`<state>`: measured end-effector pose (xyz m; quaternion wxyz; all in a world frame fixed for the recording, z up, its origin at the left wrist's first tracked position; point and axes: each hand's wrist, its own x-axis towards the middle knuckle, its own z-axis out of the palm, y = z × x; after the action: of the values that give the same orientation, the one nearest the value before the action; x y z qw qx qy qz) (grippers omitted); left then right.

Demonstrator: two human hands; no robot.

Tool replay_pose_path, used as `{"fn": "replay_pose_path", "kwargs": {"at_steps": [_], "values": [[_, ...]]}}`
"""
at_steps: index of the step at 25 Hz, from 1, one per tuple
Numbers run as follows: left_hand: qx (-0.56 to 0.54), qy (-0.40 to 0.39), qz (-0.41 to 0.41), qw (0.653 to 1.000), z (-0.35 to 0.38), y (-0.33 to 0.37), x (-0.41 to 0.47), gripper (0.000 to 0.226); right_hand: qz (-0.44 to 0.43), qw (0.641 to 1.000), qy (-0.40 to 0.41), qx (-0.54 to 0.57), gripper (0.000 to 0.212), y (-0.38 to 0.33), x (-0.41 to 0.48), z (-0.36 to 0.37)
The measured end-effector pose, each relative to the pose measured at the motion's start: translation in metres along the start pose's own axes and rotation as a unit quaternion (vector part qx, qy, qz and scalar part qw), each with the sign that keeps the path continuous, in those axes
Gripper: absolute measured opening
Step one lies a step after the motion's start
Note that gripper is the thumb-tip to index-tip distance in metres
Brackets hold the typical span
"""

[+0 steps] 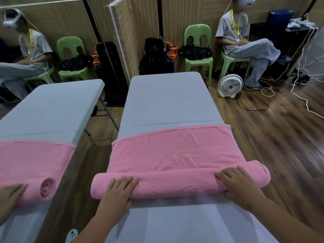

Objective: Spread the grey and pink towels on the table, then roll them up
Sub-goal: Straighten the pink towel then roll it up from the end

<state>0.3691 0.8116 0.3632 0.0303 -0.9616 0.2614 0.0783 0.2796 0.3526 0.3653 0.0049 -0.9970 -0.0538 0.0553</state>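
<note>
Head-cam view down a long pale bench. A pink towel lies across the bench's near half and covers its full width, w/ both side edges at or just over the bench sides. The towel's near part is wound into a thick roll lying crosswise on the bench. The rest lies flat w/ faint creases, and its far hem is just short of the bench's mid seam. The left hand rests on the roll near the bench's left side, and the right hand rests on it near the bench's right side. Both hands have fingers spread and laid over the top of the roll, palms against its near face, pressing down, not pinching. The grey towel can't be made out, and the pale strip of bench nearest the person may be cloth or bare top. Judged by look, the towel is soft, light terry: limp, not slippery, not fragile, and it clings to itself. The roll will prob. slacken or go cone-shaped if pushed unevenly, so flat palms set wide apart, one toward each end, w/ equal pressure, suit it best. A mirror left of the bench repeats the scene. Past the bench's far end are green chairs, bags, a seated person and a white fan on the floor.
</note>
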Motion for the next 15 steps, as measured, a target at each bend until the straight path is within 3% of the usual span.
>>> {"fn": "replay_pose_path", "kwargs": {"at_steps": [4,7,9,11,13,15], "values": [[-0.04,0.043,-0.002,0.998,-0.009,0.002,-0.001,0.023,0.004,0.999,-0.037,0.012,0.044,-0.001,0.004,-0.015],[-0.046,0.05,0.035,0.997,-0.021,0.0,-0.016,0.012,-0.012,0.985,-0.137,0.102,0.036,0.004,-0.001,-0.034],[-0.056,0.04,0.031,0.997,-0.029,-0.004,-0.005,0.018,0.001,0.974,-0.167,0.152,0.038,0.008,0.006,-0.039],[-0.064,0.044,-0.004,0.997,-0.036,-0.002,0.009,0.026,0.023,0.98,-0.094,0.175,0.045,0.008,0.011,-0.04],[-0.062,0.089,-0.011,0.994,-0.028,-0.001,0.011,0.029,0.005,0.987,0.024,0.161,0.039,0.003,0.008,-0.036],[-0.038,0.054,0.001,0.998,-0.015,0.002,0.0,0.043,-0.041,0.994,0.055,0.079,0.045,-0.005,-0.004,-0.025]]}}
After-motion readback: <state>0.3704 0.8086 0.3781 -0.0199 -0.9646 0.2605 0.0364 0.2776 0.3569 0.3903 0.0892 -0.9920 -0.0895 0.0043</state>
